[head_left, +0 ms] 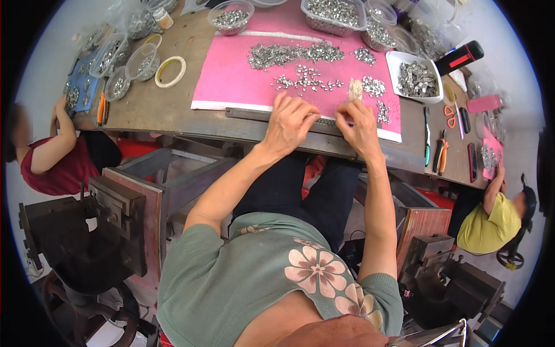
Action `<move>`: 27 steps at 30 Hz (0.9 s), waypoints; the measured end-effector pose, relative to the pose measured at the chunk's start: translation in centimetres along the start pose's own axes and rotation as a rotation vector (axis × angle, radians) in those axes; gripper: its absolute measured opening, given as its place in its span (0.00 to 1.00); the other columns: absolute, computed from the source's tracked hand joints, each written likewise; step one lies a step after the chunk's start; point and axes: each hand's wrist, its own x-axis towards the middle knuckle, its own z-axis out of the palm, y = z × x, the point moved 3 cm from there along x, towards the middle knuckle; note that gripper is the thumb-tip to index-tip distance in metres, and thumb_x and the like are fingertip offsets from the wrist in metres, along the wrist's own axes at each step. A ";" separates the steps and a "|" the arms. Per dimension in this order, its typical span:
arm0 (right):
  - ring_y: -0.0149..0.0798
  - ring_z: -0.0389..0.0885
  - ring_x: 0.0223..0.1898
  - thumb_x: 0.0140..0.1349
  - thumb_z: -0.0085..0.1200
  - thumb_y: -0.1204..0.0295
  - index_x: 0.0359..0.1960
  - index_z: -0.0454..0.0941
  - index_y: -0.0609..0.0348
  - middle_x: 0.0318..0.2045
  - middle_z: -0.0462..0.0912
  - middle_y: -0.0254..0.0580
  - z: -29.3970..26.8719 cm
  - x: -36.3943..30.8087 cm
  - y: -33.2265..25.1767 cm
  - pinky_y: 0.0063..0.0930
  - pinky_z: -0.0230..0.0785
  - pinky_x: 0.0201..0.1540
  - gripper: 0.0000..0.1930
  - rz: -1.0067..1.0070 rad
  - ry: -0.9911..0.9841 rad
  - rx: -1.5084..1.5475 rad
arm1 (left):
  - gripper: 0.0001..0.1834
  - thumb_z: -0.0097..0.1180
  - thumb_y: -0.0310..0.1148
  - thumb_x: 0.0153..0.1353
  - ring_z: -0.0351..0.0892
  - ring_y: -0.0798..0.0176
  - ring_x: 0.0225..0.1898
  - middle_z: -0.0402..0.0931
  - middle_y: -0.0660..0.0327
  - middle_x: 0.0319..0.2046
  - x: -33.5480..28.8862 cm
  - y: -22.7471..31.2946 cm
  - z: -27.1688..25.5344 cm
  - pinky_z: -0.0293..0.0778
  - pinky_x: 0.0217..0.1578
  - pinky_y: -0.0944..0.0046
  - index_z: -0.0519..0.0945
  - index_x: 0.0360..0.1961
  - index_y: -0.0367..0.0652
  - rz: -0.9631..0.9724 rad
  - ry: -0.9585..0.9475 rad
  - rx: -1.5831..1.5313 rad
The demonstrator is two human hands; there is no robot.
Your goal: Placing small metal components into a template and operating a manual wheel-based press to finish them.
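Note:
Both of my hands work close together at the near edge of the bench, over a long dark metal bar point(248, 114). My left hand point(291, 123) has its thumb and index finger pinched together above the bar. My right hand point(359, 128) is also pinched at the bar, beside a short row of small metal parts point(326, 122). Whatever the fingertips hold is too small to tell. Beyond the hands, a pink mat point(225, 75) carries a long heap of small silver metal pieces point(272, 56) and loose scattered ones point(306, 75). A pale, stick-like bundle point(355, 89) lies behind my right hand.
A white tub point(392, 65) of metal pieces stands right of the mat. Pliers point(443, 153), a toothbrush point(427, 139) and orange scissors point(450, 115) lie rightward. Tape point(183, 74) lies left. People in maroon point(63, 165) and yellow point(491, 228) sit at either side.

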 end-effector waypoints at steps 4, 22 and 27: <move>0.44 0.77 0.38 0.55 0.64 0.77 0.33 0.80 0.57 0.34 0.78 0.39 0.1 -2.1 -0.5 0.39 0.65 0.42 0.06 -0.128 0.016 -0.031 | 0.03 0.64 0.32 0.60 0.76 0.57 0.38 0.80 0.64 0.32 1.4 -2.1 -2.1 0.62 0.54 0.49 0.85 0.34 0.47 -0.073 0.076 0.131; 0.38 0.82 0.36 0.61 0.61 0.81 0.38 0.82 0.63 0.34 0.84 0.43 0.0 -4.2 0.9 0.28 0.73 0.42 0.05 0.145 0.297 0.168 | 0.04 0.66 0.33 0.59 0.75 0.57 0.47 0.77 0.63 0.34 5.9 -5.9 -0.5 0.56 0.62 0.39 0.84 0.36 0.52 0.142 -0.316 0.263; 0.31 0.79 0.32 0.62 0.62 0.79 0.39 0.82 0.62 0.30 0.82 0.37 -0.1 -4.9 1.7 0.25 0.71 0.36 0.04 0.312 0.370 0.279 | 0.04 0.63 0.33 0.61 0.75 0.58 0.46 0.77 0.63 0.35 4.8 -3.4 0.1 0.57 0.61 0.39 0.81 0.36 0.49 0.203 -0.254 0.213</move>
